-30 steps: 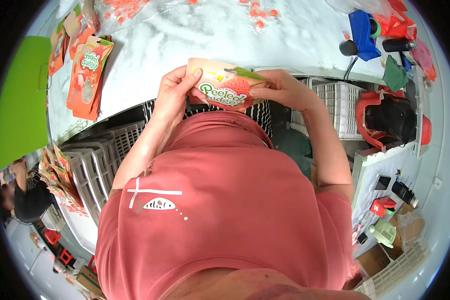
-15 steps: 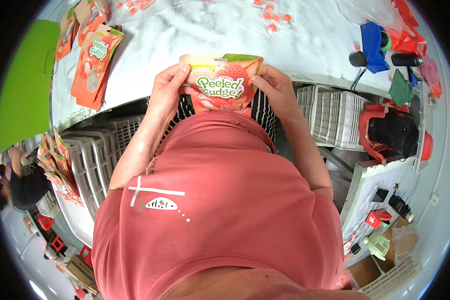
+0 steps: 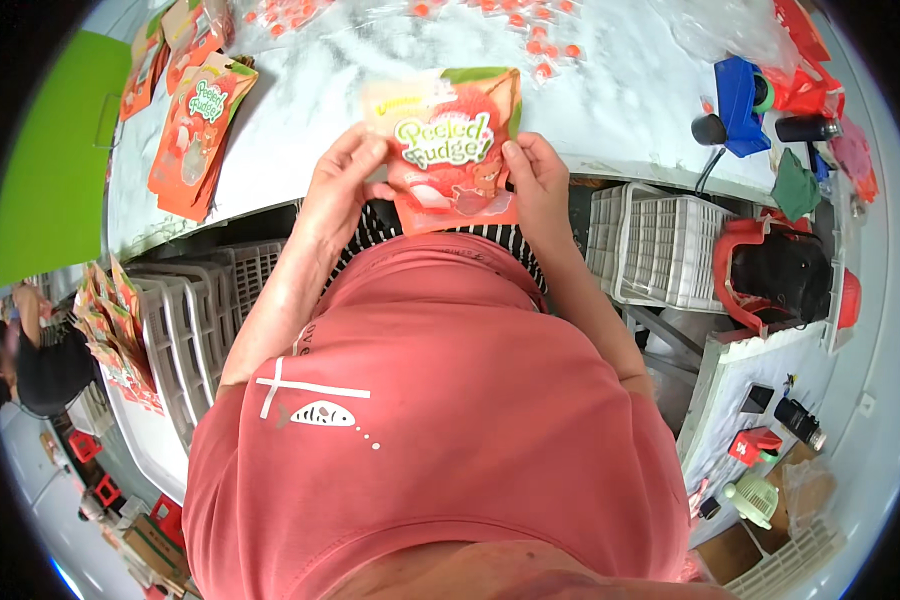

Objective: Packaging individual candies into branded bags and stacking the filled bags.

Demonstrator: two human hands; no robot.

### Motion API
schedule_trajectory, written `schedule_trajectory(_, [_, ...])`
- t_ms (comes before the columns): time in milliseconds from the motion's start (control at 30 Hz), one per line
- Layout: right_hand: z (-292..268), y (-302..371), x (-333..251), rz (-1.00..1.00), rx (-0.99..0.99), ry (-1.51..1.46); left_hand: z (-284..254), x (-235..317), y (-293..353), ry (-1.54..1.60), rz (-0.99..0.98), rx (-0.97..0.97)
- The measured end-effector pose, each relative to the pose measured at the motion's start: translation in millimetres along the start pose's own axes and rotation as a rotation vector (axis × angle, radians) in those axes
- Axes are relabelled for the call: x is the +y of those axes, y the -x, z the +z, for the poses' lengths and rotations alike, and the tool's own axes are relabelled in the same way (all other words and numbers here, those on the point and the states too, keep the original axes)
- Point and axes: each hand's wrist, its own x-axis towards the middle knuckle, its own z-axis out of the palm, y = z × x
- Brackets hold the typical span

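Observation:
A red and peach-coloured candy pouch with a green corner is held upright in front of me at the table's near edge. My left hand pinches its left side, and my right hand grips its right side between thumb and fingers. The pouch's upper left part is blurred. Stacks of similar pouches lie on the table to the left. Farther off, small wrapped red candies are scattered on the white tabletop.
White plastic crates stand under the table on the right, grey crates on the left. A blue holder and a black bottle sit at the table's right end. Another person is at the far left.
The pouch has risen and moved away from my body, showing more of its lower front. Both hands still grip its sides, now lower on it.

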Motion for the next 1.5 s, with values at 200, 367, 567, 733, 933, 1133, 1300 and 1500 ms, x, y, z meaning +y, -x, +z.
schedule_trajectory(200, [6,-11,18,-0.270,0.200,0.296,4,-20,2,0.029,-0.038,-0.035])
schedule_trajectory(367, [12,-8,20,-0.370,0.219,0.421,0,-18,1,-0.022,-0.047,0.031])
schedule_trajectory(567, [16,-6,-6,-0.190,-0.086,0.037,-3,-6,-1,0.022,-0.028,0.152])
schedule_trajectory(733, [7,2,3,-0.064,-0.079,0.055,-9,-3,-4,0.050,-0.004,0.122])
schedule_trajectory(933, [22,12,-1,-0.145,-0.059,0.381,-28,-1,-2,0.144,-0.011,0.176])
schedule_trajectory(1133, [30,10,7,0.080,-0.415,0.090,-25,18,14,0.156,0.019,0.176])
schedule_trajectory(1300, [36,12,3,0.056,-0.548,0.210,-38,5,26,0.110,0.153,0.323])
schedule_trajectory(1500, [91,-1,-9,-0.580,-0.811,0.506,-74,40,101,0.154,0.322,0.516])
